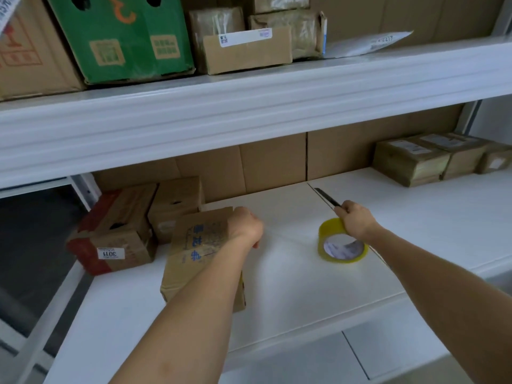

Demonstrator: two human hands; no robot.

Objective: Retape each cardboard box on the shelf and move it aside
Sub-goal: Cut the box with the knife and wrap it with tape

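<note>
Gripping now: my left hand point(245, 227) is curled over the far right corner of the cardboard box point(198, 253), holding it at the left-middle of the shelf point(304, 286).
Right hand: my right hand point(356, 220) is closed round a knife point(328, 199), blade pointing away toward the back, and it also touches the top of the yellow tape roll point(342, 243) standing on the shelf; I cannot tell whether the fingers hook the roll too.
Arm pose: both forearms reach forward and slightly inward, wrists low over the shelf, well apart from each other.
Box state: a strip of tape shows across its top, so I judge this one sealed and about to be moved aside.
Done so far: I take the three taped parcels point(432, 160) at the far right as possibly finished.
Left to do: two boxes point(130, 231) at the left look untaped to me.
</note>
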